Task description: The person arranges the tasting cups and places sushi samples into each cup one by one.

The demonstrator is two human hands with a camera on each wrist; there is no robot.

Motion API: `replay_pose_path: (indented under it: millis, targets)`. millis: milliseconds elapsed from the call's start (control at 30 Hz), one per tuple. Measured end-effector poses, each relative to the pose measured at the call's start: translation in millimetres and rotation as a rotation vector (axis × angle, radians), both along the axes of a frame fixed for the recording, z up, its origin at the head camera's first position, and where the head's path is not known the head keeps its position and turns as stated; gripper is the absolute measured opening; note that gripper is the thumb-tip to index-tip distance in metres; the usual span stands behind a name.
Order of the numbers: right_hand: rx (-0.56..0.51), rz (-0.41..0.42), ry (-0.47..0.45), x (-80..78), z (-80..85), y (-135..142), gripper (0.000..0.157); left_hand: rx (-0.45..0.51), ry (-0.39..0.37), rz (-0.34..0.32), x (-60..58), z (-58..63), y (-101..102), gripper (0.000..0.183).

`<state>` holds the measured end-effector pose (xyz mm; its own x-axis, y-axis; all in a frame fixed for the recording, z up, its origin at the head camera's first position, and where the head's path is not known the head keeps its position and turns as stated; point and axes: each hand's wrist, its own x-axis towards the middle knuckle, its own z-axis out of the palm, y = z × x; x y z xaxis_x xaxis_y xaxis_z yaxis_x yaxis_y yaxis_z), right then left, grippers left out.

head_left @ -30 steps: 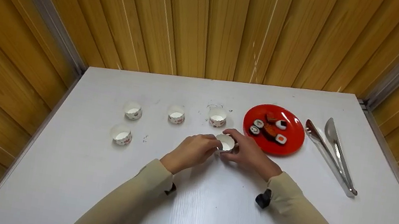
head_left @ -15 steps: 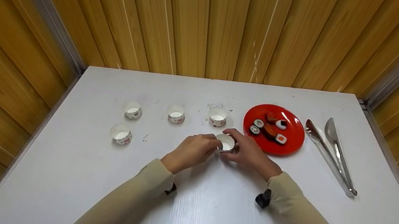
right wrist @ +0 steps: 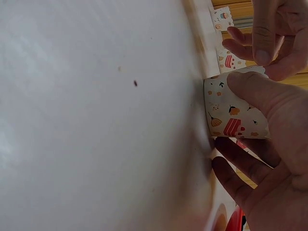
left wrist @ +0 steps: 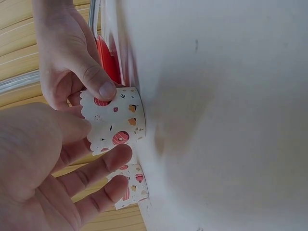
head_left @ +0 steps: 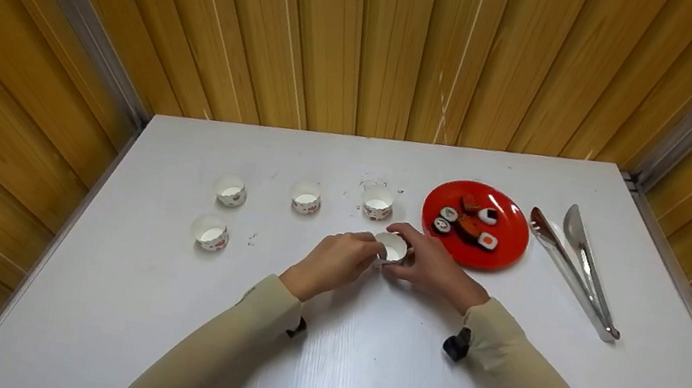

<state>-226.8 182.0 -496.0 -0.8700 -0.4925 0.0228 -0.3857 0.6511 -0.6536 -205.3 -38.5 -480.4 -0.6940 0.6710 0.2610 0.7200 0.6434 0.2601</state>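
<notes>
A white paper baking cup (head_left: pixel 393 248) with a scalloped rim and printed sweets stands upright on the table between both hands. My left hand (head_left: pixel 340 259) pinches its rim on the left side. From the right, my right hand (head_left: pixel 433 268) grips the same cup, its thumb (right wrist: pixel 250 91) pressed along the printed wall. Seen from the left wrist, the cup's patterned side (left wrist: pixel 115 118) faces the camera, and some left fingertips lie behind the rim. Just behind the hands is another baking cup (head_left: pixel 377 204).
Three more baking cups stand at the left, one being the nearest cup (head_left: pixel 211 234). Behind my right hand lies a red plate (head_left: pixel 507 251) with several sushi pieces (head_left: pixel 469 227). Metal tongs (head_left: pixel 584 280) rest at the right. Wooden panels (head_left: pixel 369 45) border the white table (head_left: pixel 128 298).
</notes>
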Motion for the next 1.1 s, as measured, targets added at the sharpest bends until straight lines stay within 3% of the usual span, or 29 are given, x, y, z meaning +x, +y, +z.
replay_pose_path:
  millis: [267,500,767,1100]
  targets:
    - [-0.006,0.001,-0.004,-1.2,-1.2,0,0.066,0.017,0.009,-0.002,-0.7,0.0,1,0.013]
    - [-0.011,-0.020,-0.016,-0.5,-0.3,0,0.078,0.017,0.027,-0.023,-2.8,1.3,2,0.009]
    - [-0.052,-0.051,-0.065,-0.5,0.3,-1,0.087,0.060,0.002,-0.040,-3.1,12.0,2,0.009]
    - [-0.071,-0.040,-0.057,0.6,-0.8,1,0.087,0.142,0.067,-0.070,-2.5,23.9,-2,0.011]
